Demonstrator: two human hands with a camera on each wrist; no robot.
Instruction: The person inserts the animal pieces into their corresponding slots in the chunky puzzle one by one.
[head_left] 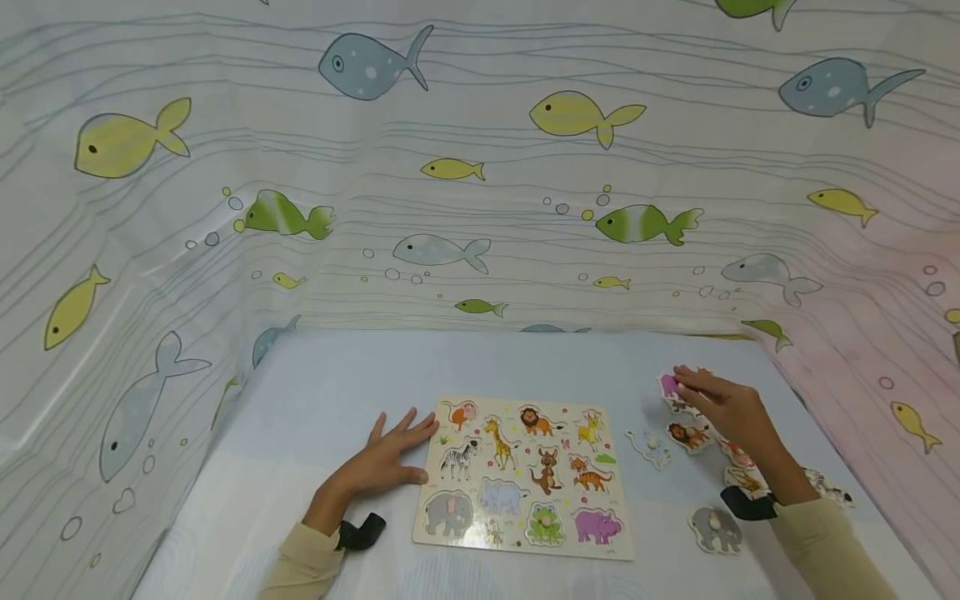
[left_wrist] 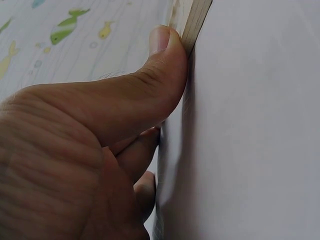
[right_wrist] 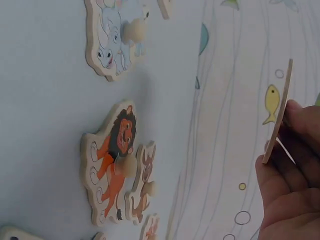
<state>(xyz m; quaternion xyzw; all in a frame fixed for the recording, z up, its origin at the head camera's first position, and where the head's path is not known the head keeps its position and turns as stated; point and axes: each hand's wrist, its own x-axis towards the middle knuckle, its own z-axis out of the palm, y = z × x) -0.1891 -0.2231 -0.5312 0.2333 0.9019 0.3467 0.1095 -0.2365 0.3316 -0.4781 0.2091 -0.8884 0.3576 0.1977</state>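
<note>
My left hand rests with spread fingers at the left side of a wooden animal puzzle board. In the left wrist view its thumb presses the board's edge. Off to the right, my right hand pinches a purple hippo piece; the right wrist view shows that thin piece edge-on, raised off the table. Below this hand lie a lion piece and a kangaroo piece. A blue rhino piece lies between them and the board.
A grey elephant piece lies right of the board's lower corner. A zebra piece and several other knobbed pieces lie near or under the right forearm. Fish-patterned sheeting stands around the table at the back and sides.
</note>
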